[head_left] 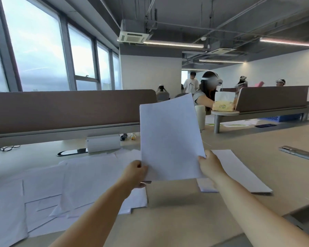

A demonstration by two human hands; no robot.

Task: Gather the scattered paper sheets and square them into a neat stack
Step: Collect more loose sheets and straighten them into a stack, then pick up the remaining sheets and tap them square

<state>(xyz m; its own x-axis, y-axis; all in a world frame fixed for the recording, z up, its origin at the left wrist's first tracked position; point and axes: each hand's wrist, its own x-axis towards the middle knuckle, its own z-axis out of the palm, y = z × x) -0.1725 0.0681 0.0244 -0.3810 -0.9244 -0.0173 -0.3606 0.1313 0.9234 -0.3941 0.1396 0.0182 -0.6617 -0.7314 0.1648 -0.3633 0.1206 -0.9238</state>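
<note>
On the left of the desk (177,211), loose sheets (70,184) lie flat, spread out and on top of each other. Next, the left hand (135,172) grips the bottom left corner of a white paper (169,139) held up above the desk. The right hand (210,166), apart from the left, pinches its bottom right edge. More sheets (239,168) lie flat on the right.

tissue pack (223,106) on shelf (225,113) | white roll (103,144) beside divider (61,111) | phone (296,153)

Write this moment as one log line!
left hand: grips held sheets, lower left | right hand: grips lower right | held sheets: upright above desk | loose sheets: scattered on desk
</note>
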